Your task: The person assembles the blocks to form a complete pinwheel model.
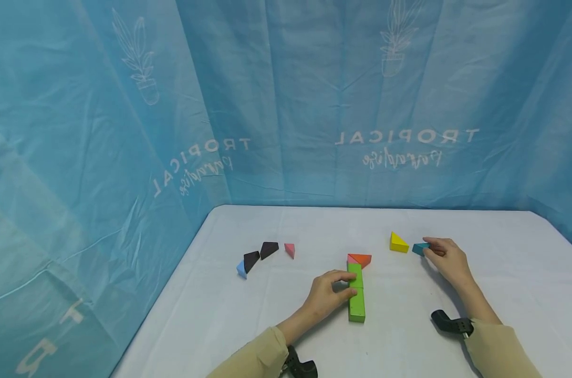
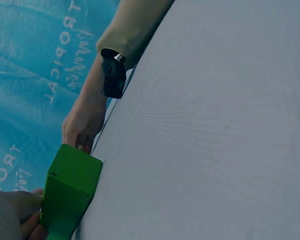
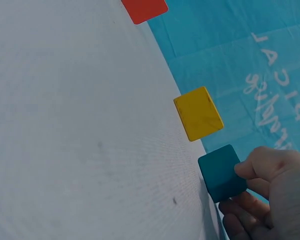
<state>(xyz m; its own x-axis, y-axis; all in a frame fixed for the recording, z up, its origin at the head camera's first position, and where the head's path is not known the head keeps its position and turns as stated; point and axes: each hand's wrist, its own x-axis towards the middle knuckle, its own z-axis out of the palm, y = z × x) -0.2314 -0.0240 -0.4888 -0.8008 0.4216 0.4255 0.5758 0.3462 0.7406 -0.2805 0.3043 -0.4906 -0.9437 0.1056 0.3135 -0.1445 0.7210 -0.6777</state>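
Note:
Two green blocks (image 1: 356, 302) lie end to end on the table, forming one long bar. Against their left side rest the thumb and index fingertips of my left hand (image 1: 324, 296), near the joint. The nearer green block (image 2: 72, 185) fills the lower left of the left wrist view, the fingertips at its edge. Farther right, my right hand (image 1: 448, 258) pinches a teal triangular block (image 3: 222, 172) between thumb and fingers, close over the table. A yellow triangular block (image 1: 398, 243) stands just left of it. At the far end of the green bar sit an orange-red triangular block (image 1: 361, 259) and a pink one.
On the left of the white table (image 1: 191, 315) lie two black blocks (image 1: 251, 260), a light blue block (image 1: 241, 269) and a separate pink triangular block (image 1: 290, 250). Blue printed curtains (image 1: 304, 105) hang behind the table and along its left side.

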